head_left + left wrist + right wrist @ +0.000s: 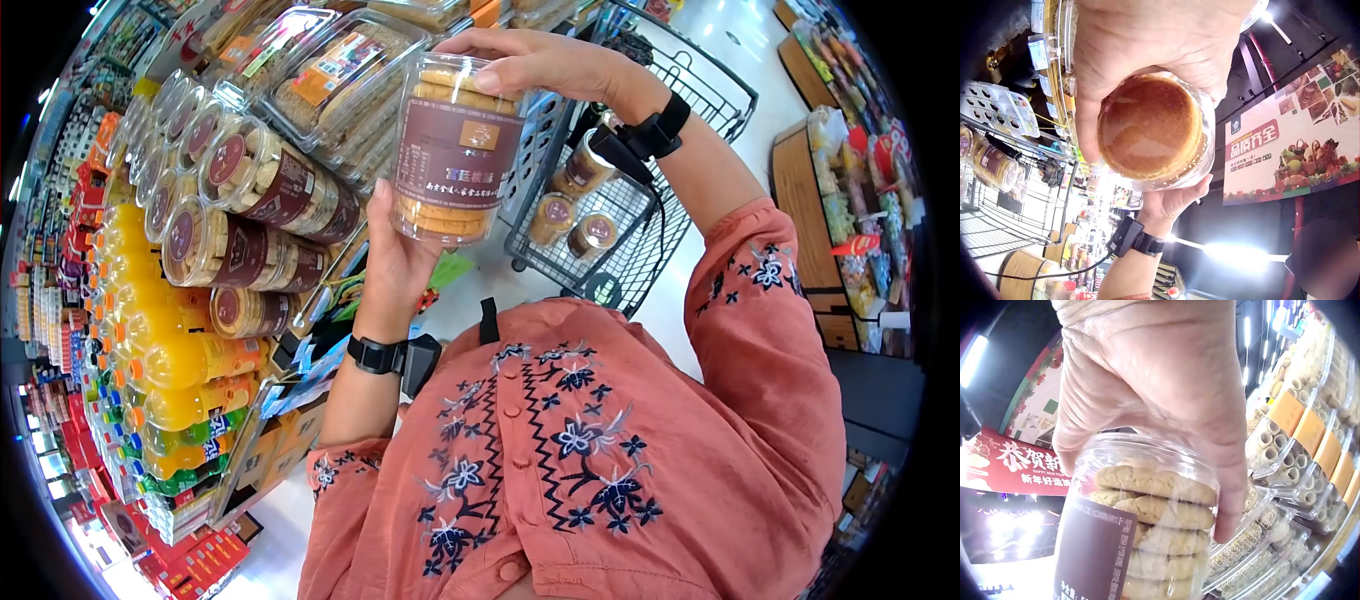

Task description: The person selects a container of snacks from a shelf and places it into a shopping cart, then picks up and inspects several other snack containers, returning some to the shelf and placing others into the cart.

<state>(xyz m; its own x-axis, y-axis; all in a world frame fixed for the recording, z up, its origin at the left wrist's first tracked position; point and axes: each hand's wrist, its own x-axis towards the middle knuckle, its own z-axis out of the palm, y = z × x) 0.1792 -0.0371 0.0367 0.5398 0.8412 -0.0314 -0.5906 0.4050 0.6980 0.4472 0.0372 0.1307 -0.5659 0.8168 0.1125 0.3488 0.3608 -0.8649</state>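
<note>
A clear plastic jar of round cookies (460, 150) with a purple-brown label is held upright in front of my chest. My left hand (405, 255) grips it from below, and the left wrist view shows the jar's round base (1150, 128) with the fingers and thumb curled about it. From above, my right hand (560, 70) grips the lid end. In the right wrist view that hand (1154, 375) spans the lid, with fingers down both sides and stacked cookies (1166, 512) visible through the wall.
Similar cookie jars (255, 185) lie stacked at left beside clear boxes of snacks (345, 80). Orange drink bottles (170, 350) stand below them. A wire shopping cart (640, 225) at right holds several jars (585, 170). Wooden display shelves (815, 200) stand farther right.
</note>
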